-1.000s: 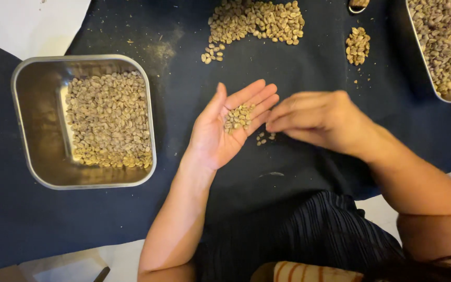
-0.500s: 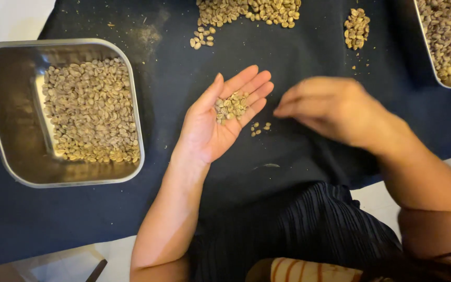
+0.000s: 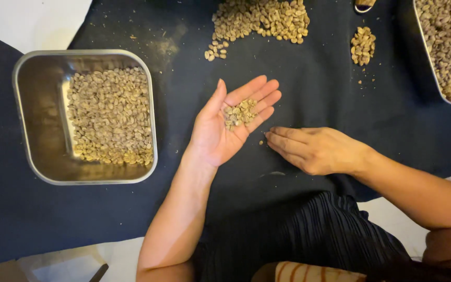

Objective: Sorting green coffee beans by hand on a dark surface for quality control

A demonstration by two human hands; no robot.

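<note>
My left hand (image 3: 230, 122) lies palm up over a dark blue cloth (image 3: 309, 99), cupping a small heap of pale green beans (image 3: 239, 113) on its fingers. My right hand (image 3: 314, 150) rests palm down just right of it, fingertips touching the cloth next to a couple of loose beans (image 3: 261, 142). I cannot tell whether anything is pinched under those fingers.
A square metal tray (image 3: 24, 130) half full of beans sits to the left. A large bean pile (image 3: 262, 18) and a small pile (image 3: 363, 45) lie at the top. A second metal tray (image 3: 434, 78) of beans is at the top right. White surface shows at the corners.
My right hand has moved down and left, from beside my left fingers to the cloth below them. Fewer loose beans lie on the cloth there.
</note>
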